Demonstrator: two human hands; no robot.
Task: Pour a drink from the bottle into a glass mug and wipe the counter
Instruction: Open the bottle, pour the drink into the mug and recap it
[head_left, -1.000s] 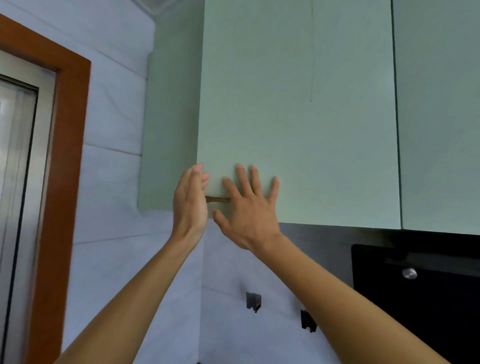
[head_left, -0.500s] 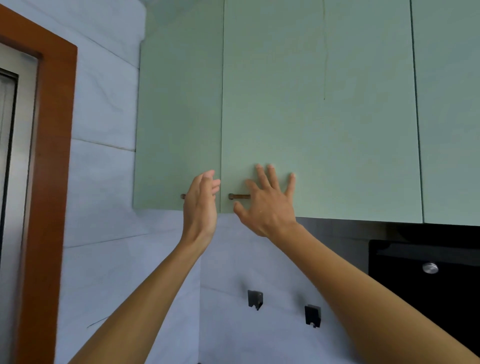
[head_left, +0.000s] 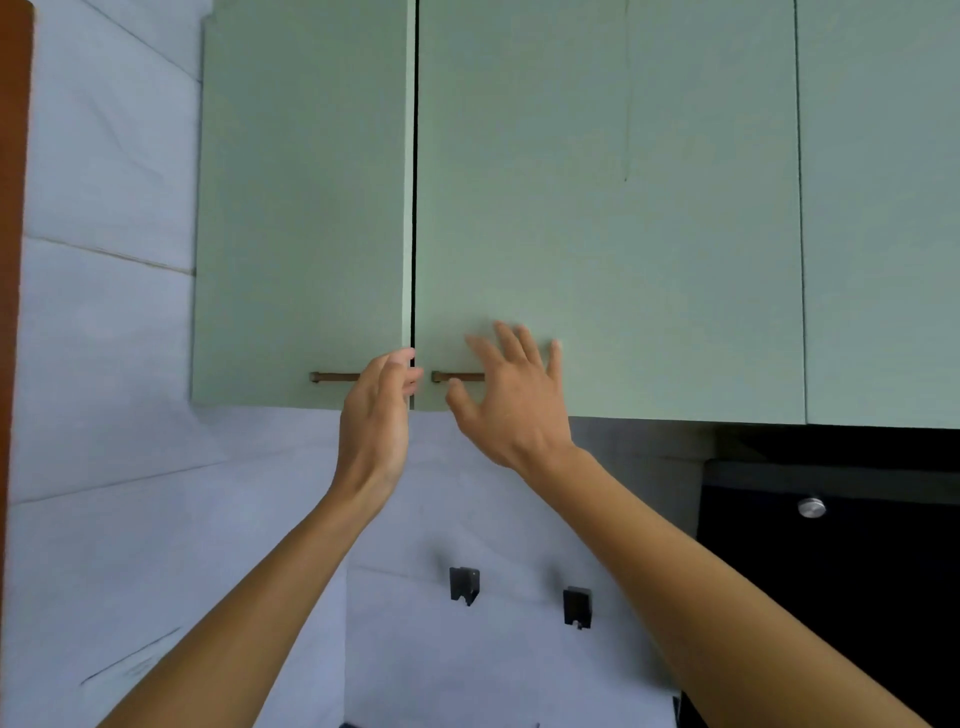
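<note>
Matte green door (head_left: 301, 208) closer; hands (head_left: 376, 415) (head_left: 511, 405) by handles (head_left: 335, 377).

The left cabinet door (head_left: 301, 208) and right cabinet door (head_left: 519, 208) flank a narrow gap, the left handle (head_left: 335, 377) and right handle (head_left: 457, 376) at their lower inner corners, with the left hand (head_left: 376, 415) before the gap, the right hand (head_left: 511, 400) before the right handle, and two wall hooks (head_left: 464, 584) below, left of the hood (head_left: 831, 597).

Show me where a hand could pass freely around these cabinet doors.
Free: the wall between the two forearms, above the hooks, and the tiled stretch between the door frame and the left door. Crowded: the seam, where the left hand and right hand sit at both handles. The black hood blocks the lower right.
</note>
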